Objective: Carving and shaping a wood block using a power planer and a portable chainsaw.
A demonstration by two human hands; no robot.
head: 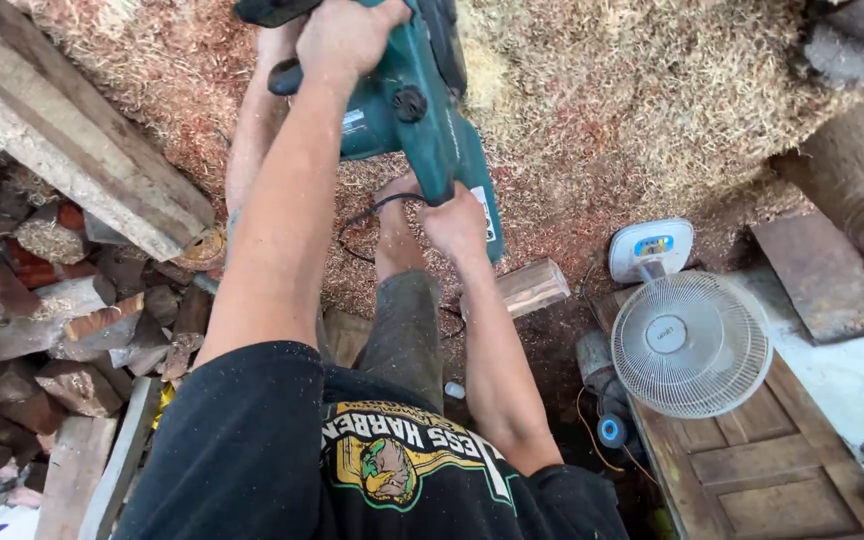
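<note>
My left hand is closed over the top front handle of a dark green electric chainsaw. My right hand grips the saw's rear handle lower down. The saw body points down and to the right, and its lower end is near a short pale wood block lying on the sawdust. My bare leg and foot stand just left of the block. A black cord loops beside the foot. The saw's bar and chain are hidden.
Sawdust covers the ground. A thick plank and a pile of cut wood chunks lie at the left. A white fan stands on a wooden door panel at the right, near a log and a metal plate.
</note>
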